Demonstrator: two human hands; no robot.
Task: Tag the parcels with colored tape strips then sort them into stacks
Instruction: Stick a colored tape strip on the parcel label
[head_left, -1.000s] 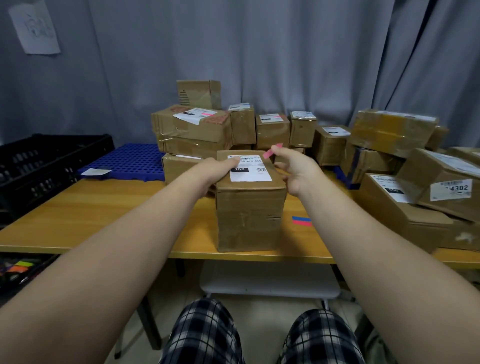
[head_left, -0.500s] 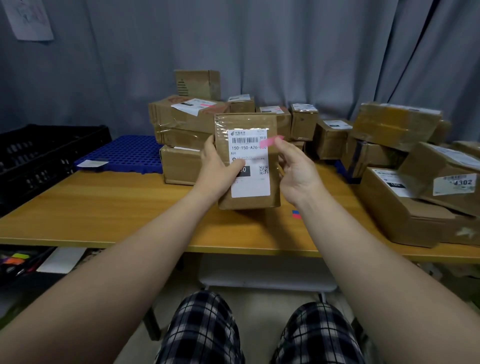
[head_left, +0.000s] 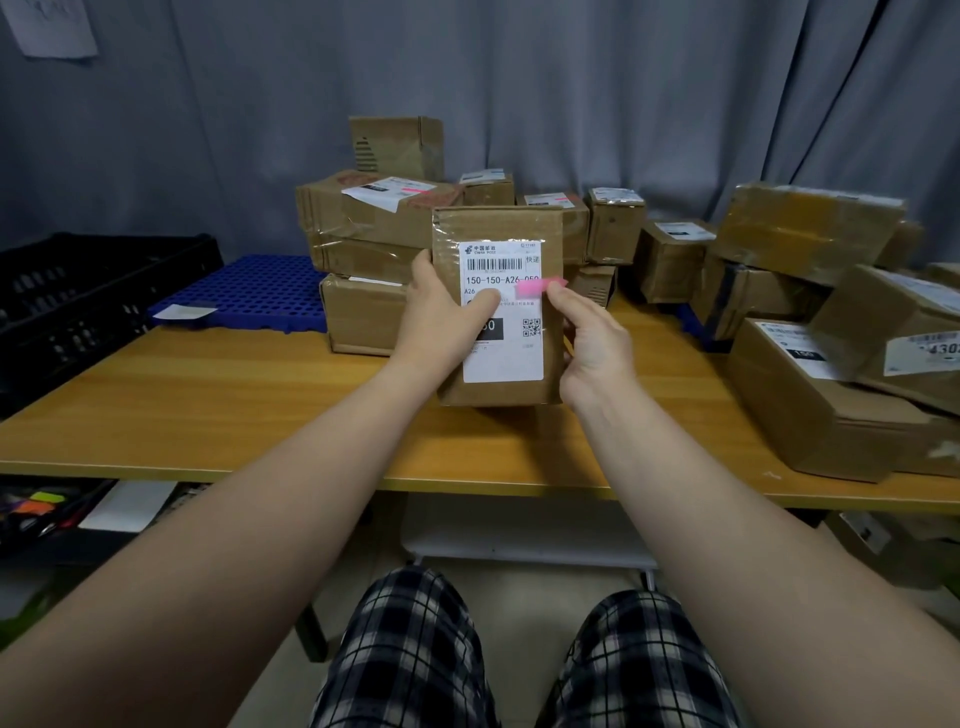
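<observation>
I hold a brown cardboard parcel (head_left: 498, 228) tipped up above the wooden table (head_left: 218, 410), its white shipping label (head_left: 511, 358) facing me. My left hand (head_left: 441, 322) grips the parcel's left edge, thumb lying across the label. My right hand (head_left: 592, 343) is at the parcel's right edge and its fingertips pinch a pink tape strip (head_left: 537, 285), whose left end lies over the label's number line. A stack of parcels (head_left: 374, 218) stands behind, the upper one bearing a pink strip (head_left: 410, 191).
More brown parcels (head_left: 810, 244) are heaped on the table's right side and along the back. A blue perforated tray (head_left: 249, 296) and a black crate (head_left: 78, 296) sit at the left. A grey curtain hangs behind. My knees are below the table's front edge.
The parcel was tipped up from standing on the table until its label faces me. My right hand brought the pink strip down onto the label's right side.
</observation>
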